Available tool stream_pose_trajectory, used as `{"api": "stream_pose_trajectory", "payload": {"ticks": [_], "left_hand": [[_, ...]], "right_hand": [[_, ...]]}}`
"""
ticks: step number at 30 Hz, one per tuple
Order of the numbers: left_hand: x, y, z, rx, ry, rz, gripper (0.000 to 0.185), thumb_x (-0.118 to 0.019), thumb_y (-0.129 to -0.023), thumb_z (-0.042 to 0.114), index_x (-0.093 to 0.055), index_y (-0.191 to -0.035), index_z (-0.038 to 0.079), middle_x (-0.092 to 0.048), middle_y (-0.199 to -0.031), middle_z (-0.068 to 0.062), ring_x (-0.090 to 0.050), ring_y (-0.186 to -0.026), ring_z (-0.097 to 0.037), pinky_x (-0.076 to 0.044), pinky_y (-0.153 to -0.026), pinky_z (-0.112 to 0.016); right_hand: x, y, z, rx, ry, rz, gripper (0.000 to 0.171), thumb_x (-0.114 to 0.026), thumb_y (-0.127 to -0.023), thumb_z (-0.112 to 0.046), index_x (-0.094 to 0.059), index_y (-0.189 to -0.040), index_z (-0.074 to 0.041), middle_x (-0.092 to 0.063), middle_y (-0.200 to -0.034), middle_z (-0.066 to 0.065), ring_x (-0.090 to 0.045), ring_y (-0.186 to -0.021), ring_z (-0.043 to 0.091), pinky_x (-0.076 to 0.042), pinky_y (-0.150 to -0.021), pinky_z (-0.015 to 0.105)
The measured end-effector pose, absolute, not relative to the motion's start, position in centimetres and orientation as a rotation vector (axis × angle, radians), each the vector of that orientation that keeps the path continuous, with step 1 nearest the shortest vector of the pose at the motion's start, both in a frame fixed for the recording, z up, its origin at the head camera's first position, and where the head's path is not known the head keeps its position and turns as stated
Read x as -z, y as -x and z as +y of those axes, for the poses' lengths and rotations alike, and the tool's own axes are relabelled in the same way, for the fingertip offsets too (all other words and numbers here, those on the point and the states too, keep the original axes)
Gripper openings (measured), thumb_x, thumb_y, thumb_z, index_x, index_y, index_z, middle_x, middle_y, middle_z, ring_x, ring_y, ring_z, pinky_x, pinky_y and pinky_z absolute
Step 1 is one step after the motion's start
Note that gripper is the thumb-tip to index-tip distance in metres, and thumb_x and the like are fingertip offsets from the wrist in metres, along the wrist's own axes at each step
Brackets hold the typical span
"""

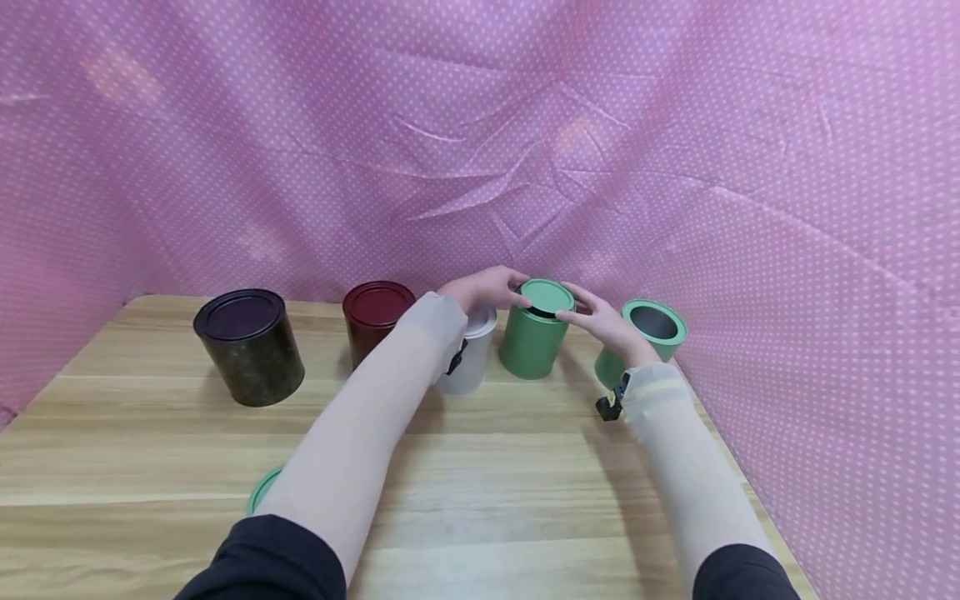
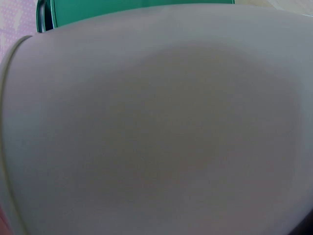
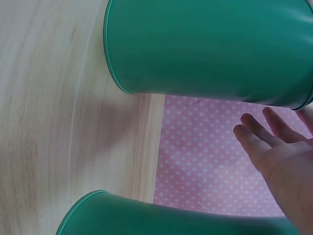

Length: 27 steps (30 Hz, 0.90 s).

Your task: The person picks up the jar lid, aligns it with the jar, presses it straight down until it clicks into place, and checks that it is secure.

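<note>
A green lid (image 1: 547,295) tops a green can (image 1: 531,346), with a dark gap showing under its near edge. My left hand (image 1: 487,287) holds the lid's left rim, thumb toward the front. On the opposite side my right hand (image 1: 609,325) grips the rim between thumb and fingers. The right wrist view shows the can's wall (image 3: 210,49) with right-hand fingers (image 3: 259,142) beside its top end; the thumb is hidden there. Below my left hand stands a white can (image 1: 465,367), which fills most of the left wrist view.
An open green can (image 1: 611,367) stands by the right wrist, near the pink dotted cloth (image 1: 787,267). Further left are a dark red can (image 1: 375,308) and a large blackish can (image 1: 258,362), both lidded. Another green round rim (image 1: 261,487) peeks out behind the left forearm.
</note>
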<state>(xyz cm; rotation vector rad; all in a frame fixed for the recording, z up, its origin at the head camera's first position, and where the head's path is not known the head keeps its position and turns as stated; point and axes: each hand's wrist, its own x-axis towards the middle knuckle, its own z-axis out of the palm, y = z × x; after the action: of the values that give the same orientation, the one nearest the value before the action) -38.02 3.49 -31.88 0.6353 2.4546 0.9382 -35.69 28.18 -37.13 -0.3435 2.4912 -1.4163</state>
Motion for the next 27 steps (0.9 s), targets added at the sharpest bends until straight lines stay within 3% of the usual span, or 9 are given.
{"api": "stream_pose_trajectory", "payload": {"ticks": [12,21,27], "left_hand": [[32.3,39.1,3.3,-0.863,-0.714,2.492,0.06,-0.062,-0.095,0.029,-0.039,-0.147,0.007,-0.044,-0.149,-0.012,-0.043,-0.137,-0.027,-0.034,-0.115,-0.041],[32.1,38.6,3.4,-0.834,-0.72,2.527,0.061,-0.062,-0.095,0.029,-0.04,-0.146,0.004,-0.045,-0.148,-0.013,-0.045,-0.136,-0.027,-0.034,-0.115,-0.039],[32.1,38.2,3.4,-0.857,-0.679,2.519,0.063,-0.064,-0.094,0.031,-0.041,-0.146,0.005,-0.045,-0.149,-0.013,-0.044,-0.137,-0.027,-0.034,-0.115,-0.039]], "right_hand": [[37.1,35.9,27.9,1.351,0.293,2.506,0.075,-0.062,-0.092,-0.047,-0.022,-0.154,-0.033,-0.031,-0.157,0.011,-0.025,-0.145,0.036,-0.016,-0.114,0.066],[35.6,35.6,28.1,1.206,0.255,2.484,0.077,-0.061,-0.091,-0.049,-0.019,-0.154,-0.036,-0.028,-0.158,0.015,-0.024,-0.145,0.04,-0.016,-0.114,0.066],[36.0,35.6,28.2,1.216,0.226,2.467,0.079,-0.064,-0.087,-0.054,-0.023,-0.152,-0.041,-0.019,-0.162,0.005,-0.027,-0.144,0.038,-0.022,-0.115,0.06]]}}
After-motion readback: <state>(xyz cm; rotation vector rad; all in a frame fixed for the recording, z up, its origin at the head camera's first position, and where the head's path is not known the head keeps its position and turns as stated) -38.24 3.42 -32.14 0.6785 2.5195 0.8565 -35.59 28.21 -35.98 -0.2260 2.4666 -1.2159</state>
